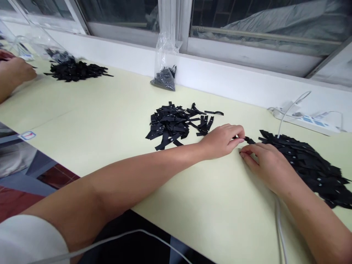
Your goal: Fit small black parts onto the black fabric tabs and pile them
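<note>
My left hand [223, 141] reaches across the table with thumb and forefinger pinched on a black fabric strip [249, 140], which extends to the right. Just below and beside it, my right hand [265, 161] has its fingertips pressed together near the tabletop. A tiny dark bit shows at those fingertips, too small to name. Behind my left hand lies a loose pile of black strips [172, 123], some with small white marks. A larger heap of black strips [313, 165] spreads beyond my right hand, partly covered by the right forearm.
A clear plastic bag [165, 75] holding black pieces stands against the wall. Farther left, another person's hand [19, 71] is beside another black pile [78, 70]. A white power strip [310, 121] sits at the back right, and a cable [279, 227] runs under my right forearm.
</note>
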Demonstrator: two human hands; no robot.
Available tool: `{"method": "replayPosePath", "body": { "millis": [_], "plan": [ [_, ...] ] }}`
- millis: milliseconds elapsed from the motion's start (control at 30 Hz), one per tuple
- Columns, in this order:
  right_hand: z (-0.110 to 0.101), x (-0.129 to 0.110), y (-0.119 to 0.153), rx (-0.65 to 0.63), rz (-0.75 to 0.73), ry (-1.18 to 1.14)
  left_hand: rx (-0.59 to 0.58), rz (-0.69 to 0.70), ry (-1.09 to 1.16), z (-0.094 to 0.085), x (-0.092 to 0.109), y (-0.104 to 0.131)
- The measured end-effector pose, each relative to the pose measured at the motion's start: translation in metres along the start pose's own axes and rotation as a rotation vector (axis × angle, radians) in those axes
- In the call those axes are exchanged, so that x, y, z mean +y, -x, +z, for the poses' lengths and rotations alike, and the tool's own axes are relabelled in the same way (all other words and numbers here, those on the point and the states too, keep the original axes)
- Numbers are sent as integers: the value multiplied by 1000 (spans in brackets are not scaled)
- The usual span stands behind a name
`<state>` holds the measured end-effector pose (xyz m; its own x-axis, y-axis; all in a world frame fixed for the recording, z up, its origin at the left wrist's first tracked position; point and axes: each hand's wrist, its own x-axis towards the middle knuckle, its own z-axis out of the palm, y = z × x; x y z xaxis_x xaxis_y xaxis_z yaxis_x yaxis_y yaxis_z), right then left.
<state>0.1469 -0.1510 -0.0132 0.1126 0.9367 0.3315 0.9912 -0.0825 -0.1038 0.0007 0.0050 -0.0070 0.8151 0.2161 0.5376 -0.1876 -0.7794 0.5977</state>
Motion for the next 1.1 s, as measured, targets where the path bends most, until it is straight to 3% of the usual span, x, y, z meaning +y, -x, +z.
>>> {"method": "replayPosePath", "body": {
  "millis": [500, 1100],
  "plan": [
    [-21, -23, -4, -89, 155, -12, 80, -23, -32, 3, 0, -3],
    [-23, -32, -4, -185, 163, 130, 87, -22, -53, 3, -3, -2]
  ]
}}
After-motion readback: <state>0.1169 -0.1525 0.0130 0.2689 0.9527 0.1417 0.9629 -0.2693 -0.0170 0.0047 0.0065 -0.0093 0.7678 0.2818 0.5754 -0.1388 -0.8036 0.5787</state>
